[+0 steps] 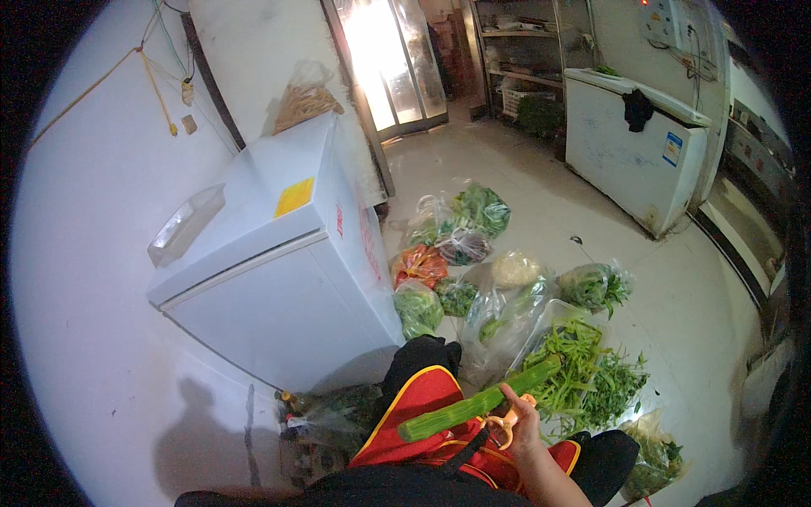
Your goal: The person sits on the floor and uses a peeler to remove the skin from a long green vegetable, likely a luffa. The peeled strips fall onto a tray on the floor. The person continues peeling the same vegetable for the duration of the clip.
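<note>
A long green vegetable stem (472, 409), probably celtuce with its skin peeled off, lies slantwise above my lap. My right hand (524, 428) grips it near the middle and also holds an orange-handled peeler (505, 426) against the palm. The stem's far end overlaps a heap of light green peelings (570, 348), which fills a clear plastic container (561, 305) on the floor. Loose leafy greens (611, 396) lie beside the peelings. A red apron (421, 405) with yellow trim covers my lap. My left hand is out of view.
A white chest freezer (285, 304) stands close on my left. Ahead on the floor are bagged vegetables: lettuce (418, 310), orange-red produce (419, 266), leafy greens (592, 285). Another bag (652, 456) sits by my right knee. A second freezer (627, 152) stands at the back right.
</note>
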Demonstrator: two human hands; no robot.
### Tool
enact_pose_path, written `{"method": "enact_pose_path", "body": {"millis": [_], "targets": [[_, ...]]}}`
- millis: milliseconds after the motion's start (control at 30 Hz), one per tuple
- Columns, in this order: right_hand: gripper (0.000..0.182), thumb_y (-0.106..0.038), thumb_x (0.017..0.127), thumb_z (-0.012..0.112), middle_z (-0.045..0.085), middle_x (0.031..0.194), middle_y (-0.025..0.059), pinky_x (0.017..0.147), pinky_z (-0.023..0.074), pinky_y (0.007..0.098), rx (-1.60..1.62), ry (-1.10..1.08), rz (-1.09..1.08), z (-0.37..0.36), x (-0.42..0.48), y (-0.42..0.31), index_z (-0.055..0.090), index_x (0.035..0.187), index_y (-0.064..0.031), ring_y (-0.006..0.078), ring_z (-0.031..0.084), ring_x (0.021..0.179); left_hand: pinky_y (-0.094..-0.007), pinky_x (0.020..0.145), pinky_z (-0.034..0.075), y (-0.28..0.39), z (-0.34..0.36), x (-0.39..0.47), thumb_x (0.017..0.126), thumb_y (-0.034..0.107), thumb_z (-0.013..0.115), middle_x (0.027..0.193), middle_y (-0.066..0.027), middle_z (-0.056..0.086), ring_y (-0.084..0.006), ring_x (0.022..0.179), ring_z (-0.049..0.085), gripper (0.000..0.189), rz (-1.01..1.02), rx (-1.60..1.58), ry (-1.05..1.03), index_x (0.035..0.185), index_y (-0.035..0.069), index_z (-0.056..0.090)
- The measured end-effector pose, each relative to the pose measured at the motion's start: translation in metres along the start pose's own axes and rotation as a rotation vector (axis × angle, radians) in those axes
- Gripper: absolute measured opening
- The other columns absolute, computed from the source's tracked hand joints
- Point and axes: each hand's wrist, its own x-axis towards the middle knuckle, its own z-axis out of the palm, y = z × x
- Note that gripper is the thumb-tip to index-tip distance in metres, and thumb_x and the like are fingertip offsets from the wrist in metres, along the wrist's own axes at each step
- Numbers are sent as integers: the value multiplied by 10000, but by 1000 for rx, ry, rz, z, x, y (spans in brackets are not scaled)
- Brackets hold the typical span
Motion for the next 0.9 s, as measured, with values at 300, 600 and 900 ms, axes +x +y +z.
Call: {"method": "enact_pose_path", "body": {"millis": [300,600,900], "targets": [[482,-236,787,370,479,927,151,545,464,360,-87,4,21,5,-2,0,325,1248,-102,277,518,638,-303,581,442,-7,9,-4,786,235,496,727,-20,558,-130,683,551,245,14,-28,1,944,57,556],[486,-246,781,398,483,954,178,531,465,346,-83,37,27,-2,-2,1,329,1247,-128,287,530,630,-304,581,443,-12,-2,3,784,232,499,724,-18,557,-130,682,552,246,10,-27,20,949,59,555],[496,-233,784,408,523,867,173,527,482,352,-12,64,26,25,-16,-6,303,1256,-120,274,555,611,-306,582,443,-1,-33,13,782,229,503,721,-16,557,-129,680,553,247,7,-3,85,955,60,554]]}}
